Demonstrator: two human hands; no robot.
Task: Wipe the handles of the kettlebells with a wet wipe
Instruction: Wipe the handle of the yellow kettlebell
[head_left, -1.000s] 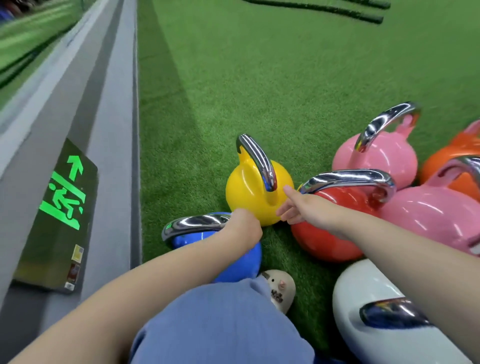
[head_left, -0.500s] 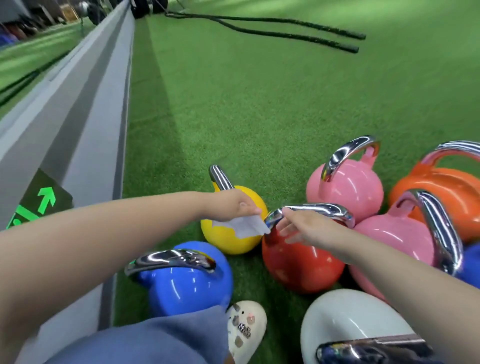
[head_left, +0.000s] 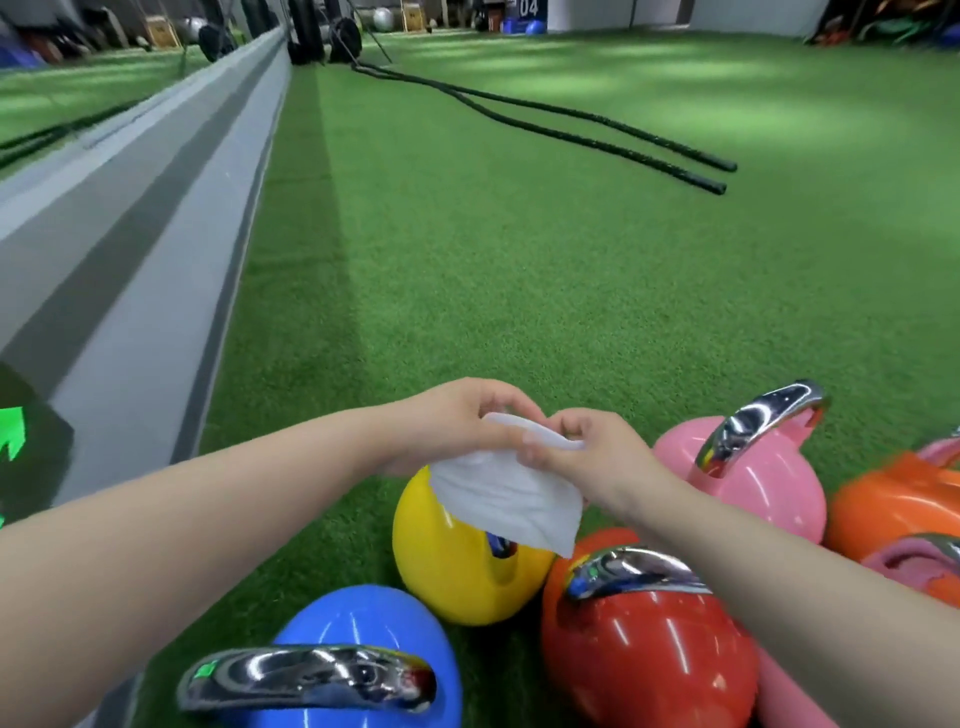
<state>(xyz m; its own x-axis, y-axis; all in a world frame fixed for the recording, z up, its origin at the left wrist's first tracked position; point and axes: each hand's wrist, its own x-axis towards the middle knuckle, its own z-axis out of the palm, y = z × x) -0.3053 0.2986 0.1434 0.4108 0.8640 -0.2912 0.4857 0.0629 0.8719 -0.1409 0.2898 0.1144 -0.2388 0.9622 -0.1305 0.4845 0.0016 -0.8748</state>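
White wet wipe (head_left: 511, 501): held in the air above the yellow kettlebell (head_left: 457, 566), pinched along its upper edge by both of your hands, the lower part hanging loose and covering most of that bell's handle. Left hand (head_left: 452, 426): fingers curled, pinching the wipe's top edge. Right hand (head_left: 587, 452): fingers curled likewise, pinching the same edge just beside the left; neither hand touches any kettlebell. Judgement: you appear to be spreading or refolding the wipe, so no handle is being wiped at this moment. Kettlebells, all standing on the green turf floor (head_left: 519, 270) in a close cluster below your forearms: blue kettlebell (head_left: 363, 623), nearest you on the left, chrome handle (head_left: 306, 675) uncovered; yellow, just beyond it; red kettlebell (head_left: 644, 654), touching or very nearly touching the yellow, its chrome handle partly under your right forearm; pink kettlebell (head_left: 753, 483), further right, handle raised and tilted; orange kettlebell (head_left: 893, 504), at the right edge, partly cut off by the frame; a second pink shape lower right, too cropped to describe. Progress: the handles all shine alike, with no visible mark that would separate wiped from unwiped, so what is done cannot be told; treat every handle in view as outstanding until checked. Other stock: two black battle ropes (head_left: 597, 130) lying on the turf well apart from the cluster; grey wall base (head_left: 130, 208) along the left.
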